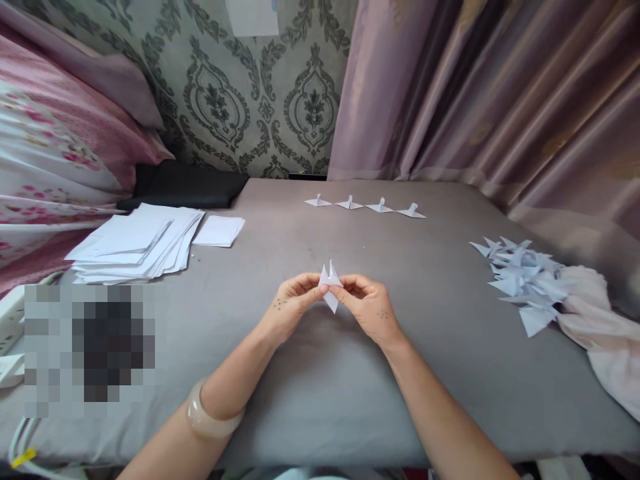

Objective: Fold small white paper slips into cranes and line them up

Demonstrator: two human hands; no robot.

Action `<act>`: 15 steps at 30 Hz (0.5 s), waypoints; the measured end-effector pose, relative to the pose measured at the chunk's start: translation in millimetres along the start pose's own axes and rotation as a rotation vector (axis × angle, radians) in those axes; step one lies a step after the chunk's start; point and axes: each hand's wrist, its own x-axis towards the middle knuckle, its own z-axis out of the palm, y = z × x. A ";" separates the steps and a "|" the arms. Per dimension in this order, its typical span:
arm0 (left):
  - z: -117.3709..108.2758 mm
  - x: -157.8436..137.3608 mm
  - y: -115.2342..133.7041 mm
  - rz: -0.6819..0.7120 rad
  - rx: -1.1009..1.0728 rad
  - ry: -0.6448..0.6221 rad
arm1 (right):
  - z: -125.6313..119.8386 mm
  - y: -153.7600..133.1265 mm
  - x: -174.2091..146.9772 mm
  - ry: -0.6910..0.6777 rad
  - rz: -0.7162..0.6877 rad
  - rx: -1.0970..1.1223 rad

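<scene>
Between both hands, above the middle of the grey-covered table (280, 247), is a small folded white paper piece (331, 299) with two narrow points sticking up and one broad point hanging down, like a part-folded origami crane. My left hand (295, 300) pinches its left side, thumb on the front face. My right hand (367, 303) pinches the right side in the same way, the two thumb tips close together. Fingers behind the paper are partly hidden. Farther back stands a row of several folded paper cranes (350, 203).
A stack of white paper sheets (135, 243) lies at the left, with a smaller paper pile (220, 231) beside it. Folded paper cranes (530, 277) are heaped at the right, against a pale cloth (595, 313). A black folded item (185, 185) lies at the back left. Curtains border the table.
</scene>
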 end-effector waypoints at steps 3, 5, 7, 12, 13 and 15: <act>1.0 0.7 0.2 -0.006 -0.008 0.043 | 2.3 0.8 -0.5 0.070 -0.049 -0.031; 3.2 1.5 0.3 0.015 -0.069 0.089 | 4.1 1.1 -1.4 0.097 -0.049 -0.032; 5.6 2.4 0.2 0.035 -0.135 0.129 | 5.7 1.6 -2.5 0.086 -0.022 -0.029; 8.8 4.0 0.1 0.047 -0.198 0.217 | 8.5 3.5 -4.7 0.075 0.017 -0.014; 9.0 4.1 0.1 0.043 -0.197 0.232 | 8.9 4.0 -4.9 0.079 0.018 -0.012; 8.9 4.4 0.0 0.031 -0.196 0.251 | 9.5 5.0 -4.8 0.085 0.020 -0.009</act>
